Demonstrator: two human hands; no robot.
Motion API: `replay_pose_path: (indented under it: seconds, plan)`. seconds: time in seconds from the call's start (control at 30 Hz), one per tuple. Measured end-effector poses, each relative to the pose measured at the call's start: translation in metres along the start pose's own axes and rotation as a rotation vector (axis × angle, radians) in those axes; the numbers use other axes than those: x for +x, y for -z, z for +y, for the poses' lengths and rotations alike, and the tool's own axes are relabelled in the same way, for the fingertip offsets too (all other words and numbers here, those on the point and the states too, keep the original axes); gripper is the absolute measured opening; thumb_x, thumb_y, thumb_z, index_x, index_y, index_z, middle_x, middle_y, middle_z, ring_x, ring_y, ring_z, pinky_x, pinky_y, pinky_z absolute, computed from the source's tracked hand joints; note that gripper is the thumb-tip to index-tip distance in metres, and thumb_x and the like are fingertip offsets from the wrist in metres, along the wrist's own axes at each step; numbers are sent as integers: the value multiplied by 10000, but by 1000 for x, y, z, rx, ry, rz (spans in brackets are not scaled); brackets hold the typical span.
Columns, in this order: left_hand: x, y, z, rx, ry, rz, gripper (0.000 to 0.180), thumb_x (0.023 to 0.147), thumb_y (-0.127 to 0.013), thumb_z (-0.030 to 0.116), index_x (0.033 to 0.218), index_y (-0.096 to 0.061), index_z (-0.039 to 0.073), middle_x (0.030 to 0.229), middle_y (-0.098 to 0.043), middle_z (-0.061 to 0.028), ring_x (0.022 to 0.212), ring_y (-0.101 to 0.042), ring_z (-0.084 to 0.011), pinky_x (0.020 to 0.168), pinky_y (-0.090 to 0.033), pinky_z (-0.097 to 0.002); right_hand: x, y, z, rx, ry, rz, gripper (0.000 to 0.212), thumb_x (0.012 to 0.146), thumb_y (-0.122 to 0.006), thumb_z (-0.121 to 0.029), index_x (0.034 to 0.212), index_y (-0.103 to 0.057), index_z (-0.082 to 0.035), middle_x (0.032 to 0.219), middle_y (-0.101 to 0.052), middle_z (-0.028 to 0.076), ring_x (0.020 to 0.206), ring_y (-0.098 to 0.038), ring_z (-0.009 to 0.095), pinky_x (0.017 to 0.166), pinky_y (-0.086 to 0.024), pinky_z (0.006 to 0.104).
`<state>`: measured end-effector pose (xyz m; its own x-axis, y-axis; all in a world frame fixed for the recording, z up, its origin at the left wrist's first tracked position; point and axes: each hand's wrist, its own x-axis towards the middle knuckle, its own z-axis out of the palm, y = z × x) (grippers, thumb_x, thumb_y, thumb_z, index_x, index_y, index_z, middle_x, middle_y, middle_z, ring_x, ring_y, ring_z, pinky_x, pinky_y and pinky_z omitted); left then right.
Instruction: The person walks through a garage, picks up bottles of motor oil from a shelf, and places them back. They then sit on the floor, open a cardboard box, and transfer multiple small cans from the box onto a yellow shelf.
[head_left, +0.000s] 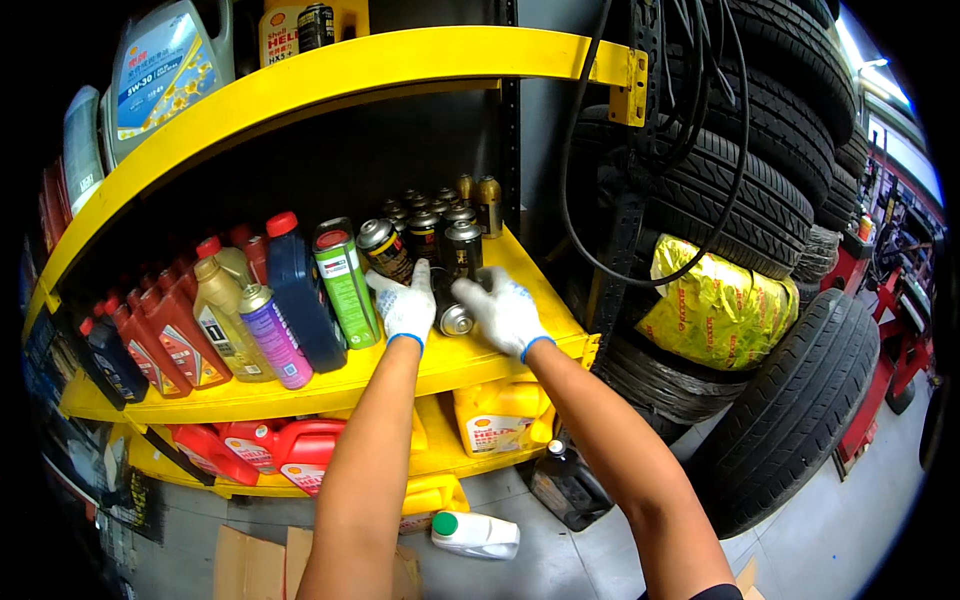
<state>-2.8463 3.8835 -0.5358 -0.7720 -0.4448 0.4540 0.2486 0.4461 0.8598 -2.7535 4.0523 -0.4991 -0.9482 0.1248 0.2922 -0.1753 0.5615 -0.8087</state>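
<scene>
White gloves with blue cuffs cover both my hands, over the front of the yellow middle shelf [420,375]. My left hand [405,303] has its fingers apart, just below a tilted dark spray can [385,250] and to the right of a green can [345,285]. My right hand [505,313], slightly blurred, also has its fingers apart. It is beside a spray can lying with its silver end [455,320] toward me; whether it touches the can I cannot tell. Behind the hands a dark spray can [462,250] stands upright, with several more behind it.
Red bottles [190,335], a gold bottle [225,315], a purple can [275,335] and a dark blue bottle [300,290] fill the shelf's left. Yellow jugs [500,415] sit below. Stacked tyres [735,190] and a hanging black cable [570,190] are at the right. A white bottle [475,536] lies on the floor.
</scene>
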Motion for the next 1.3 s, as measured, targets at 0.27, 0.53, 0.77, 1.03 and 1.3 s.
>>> replay_pose_path:
  seconds: [0.27, 0.53, 0.77, 1.03, 1.3]
  plan:
    - [-10, -9, 13, -168, -10, -25, 987, 961, -897, 324, 1637, -343, -133, 1518, -619, -392, 1379, -648, -529, 1210, -502, -519, -13, -7, -19, -338, 103, 52, 786, 904, -787, -387, 1541, -566, 16, 1395, -677, 337, 1296, -685, 494, 1144, -553, 517]
    - [-5, -21, 9, 139, 46, 59, 884, 902, -875, 224, 1573, -393, -93, 1481, -597, -373, 1361, -626, -549, 1201, -499, -545, 26, 1, -29, -166, 273, 306, 660, 898, -790, -316, 1447, -654, 24, 1292, -754, 325, 1228, -727, 488, 1110, -574, 512]
    - [5, -15, -9, 133, 94, -35, 848, 826, -916, 215, 1474, -448, -68, 1389, -664, -370, 1320, -671, -526, 1156, -540, -529, 20, -38, -5, -323, 181, 337, 968, 809, -960, -331, 1517, -470, 111, 1398, -611, 327, 1350, -595, 493, 1195, -503, 530]
    - [8, -28, 5, 268, 164, -94, 896, 959, -865, 230, 1622, -359, -98, 1637, -448, -365, 1442, -592, -500, 1199, -530, -517, 65, -34, 2, -396, -101, 117, 1157, 779, -1019, -487, 1585, -432, 100, 1556, -603, 325, 1456, -603, 460, 1230, -505, 482]
    - [32, -44, -10, 330, 174, -117, 1211, 913, -912, 285, 1754, -151, -139, 1774, -313, -388, 1661, -345, -492, 1396, -295, -470, 91, -62, -2, -555, -127, 112, 1214, 869, -927, -605, 1645, -348, 128, 1533, -644, 313, 1412, -660, 427, 1177, -558, 470]
